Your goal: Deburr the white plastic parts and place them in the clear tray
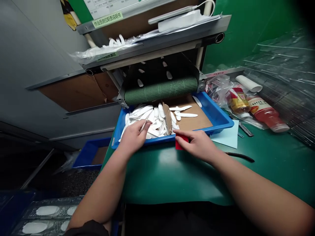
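Observation:
A blue plastic tray (216,113) lined with brown cardboard (194,119) stands on the green mat, holding a heap of slender white pieces (154,121). My left hand (131,139) rests at the tray's front edge, pinching a thin white piece (143,126) between thumb and finger. My right hand (198,146) lies over a flat red card (180,143) at the front rim, and its fingers grip the card's upper part. A strip of brown cardboard (167,118) stands tilted in the heap.
A green ribbed roller (161,90) sits behind the tray under a metal frame. A black tool (240,156) lies on the green mat (167,178). Bottles (267,113) lie at right on plastic film. Another blue tray (91,154) and trays of white ovals (41,214) sit low left.

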Demonstrator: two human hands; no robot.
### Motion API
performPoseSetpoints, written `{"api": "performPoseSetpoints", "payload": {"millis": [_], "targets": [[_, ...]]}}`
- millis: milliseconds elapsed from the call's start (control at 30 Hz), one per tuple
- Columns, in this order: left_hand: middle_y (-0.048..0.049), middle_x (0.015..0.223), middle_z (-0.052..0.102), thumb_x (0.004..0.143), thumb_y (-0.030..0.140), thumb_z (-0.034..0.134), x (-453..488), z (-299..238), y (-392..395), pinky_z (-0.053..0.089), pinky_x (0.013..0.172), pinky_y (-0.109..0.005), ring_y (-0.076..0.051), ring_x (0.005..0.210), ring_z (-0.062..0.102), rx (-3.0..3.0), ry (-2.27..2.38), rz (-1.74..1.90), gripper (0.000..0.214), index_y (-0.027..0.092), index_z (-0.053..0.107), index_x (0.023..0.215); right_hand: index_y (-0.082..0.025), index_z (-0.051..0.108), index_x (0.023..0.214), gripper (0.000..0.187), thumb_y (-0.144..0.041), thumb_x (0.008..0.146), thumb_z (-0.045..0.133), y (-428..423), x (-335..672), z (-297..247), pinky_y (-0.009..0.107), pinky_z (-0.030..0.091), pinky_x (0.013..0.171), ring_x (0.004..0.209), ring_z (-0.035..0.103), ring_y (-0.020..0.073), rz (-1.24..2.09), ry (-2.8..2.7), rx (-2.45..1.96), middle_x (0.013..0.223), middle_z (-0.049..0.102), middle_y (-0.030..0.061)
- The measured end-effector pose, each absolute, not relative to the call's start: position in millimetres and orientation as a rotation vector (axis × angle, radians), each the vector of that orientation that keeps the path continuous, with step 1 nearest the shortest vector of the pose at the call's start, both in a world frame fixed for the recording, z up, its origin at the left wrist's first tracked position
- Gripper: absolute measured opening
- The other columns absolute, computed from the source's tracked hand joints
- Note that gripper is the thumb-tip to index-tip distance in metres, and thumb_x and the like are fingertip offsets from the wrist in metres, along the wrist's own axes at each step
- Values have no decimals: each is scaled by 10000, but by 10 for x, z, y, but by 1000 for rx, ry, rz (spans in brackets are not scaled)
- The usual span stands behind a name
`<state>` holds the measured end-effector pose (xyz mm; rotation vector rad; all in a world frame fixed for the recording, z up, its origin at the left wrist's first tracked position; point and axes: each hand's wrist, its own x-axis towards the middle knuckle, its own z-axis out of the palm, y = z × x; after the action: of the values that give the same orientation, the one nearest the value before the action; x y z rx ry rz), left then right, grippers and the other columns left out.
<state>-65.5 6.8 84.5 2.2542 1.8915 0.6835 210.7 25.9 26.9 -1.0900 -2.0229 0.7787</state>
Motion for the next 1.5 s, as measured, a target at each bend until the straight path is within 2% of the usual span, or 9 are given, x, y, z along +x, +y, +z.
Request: {"api": "performPoseSetpoints", "payload": {"millis": [200,333,567,700,933,1067,1200,1367,1500], "targets": [[-89,982,789,843,480,713,-907,949,493,408,661,-295,-306,904,682,2329,1900,81,386,257,791,1148,-253,781,1281,378,-372,966,608,237,2050,254,338,535,714,721,736,233,811,-2076,-1080,962,821,38],[-63,910,778,850,445,662,-876,951,576,399,663,-300,-296,887,664,2408,1845,-45,278,289,807,1030,-263,781,1278,368,-313,962,598,256,2063,279,325,554,811,911,769,247,833,-2068,-1093,1105,807,23],[-22,949,762,885,296,546,-820,1155,425,402,645,-292,-209,778,639,2401,1936,214,248,262,739,1036,-269,809,1213,333,-291,937,623,268,2055,288,345,565,856,961,768,255,960,-1903,-1038,1116,805,14],[-10,785,661,958,407,538,-738,1239,299,369,631,-298,-174,665,542,2366,2081,546,207,227,635,929,-262,825,1163,299,-302,921,654,262,2037,271,368,538,984,1109,735,272,1006,-1767,-1006,1178,790,22],[48,781,580,896,459,733,-212,952,91,406,601,-240,-129,620,523,1906,1531,969,460,255,493,1231,-185,789,1213,411,-458,953,626,361,2085,228,336,566,809,975,720,242,1119,-1388,-943,1156,783,88],[-5,815,654,933,444,706,-29,743,32,396,602,-254,-127,647,516,1897,1334,861,264,203,710,1042,-191,781,1224,465,-520,920,657,355,2121,265,254,402,472,554,550,137,1362,-1214,-834,795,729,45],[1,801,646,977,324,651,-17,603,-36,409,627,-249,-118,665,526,2105,1138,725,149,186,699,946,-173,822,1121,430,-478,820,785,342,2138,316,225,243,411,446,333,76,1802,-1133,-698,591,577,-16],[6,855,710,1005,193,612,-93,535,-89,442,623,-207,-84,657,587,2173,968,761,99,201,708,985,-193,841,1064,326,-403,816,827,350,2143,332,220,436,539,653,597,130,1521,-1117,-945,820,745,42],[-10,830,731,928,82,661,-140,478,-82,476,639,-203,-103,674,636,2278,840,916,159,182,718,1037,-175,843,1048,356,-433,803,853,294,2140,355,264,512,630,749,681,183,1792,-1215,-840,918,786,80]]}}
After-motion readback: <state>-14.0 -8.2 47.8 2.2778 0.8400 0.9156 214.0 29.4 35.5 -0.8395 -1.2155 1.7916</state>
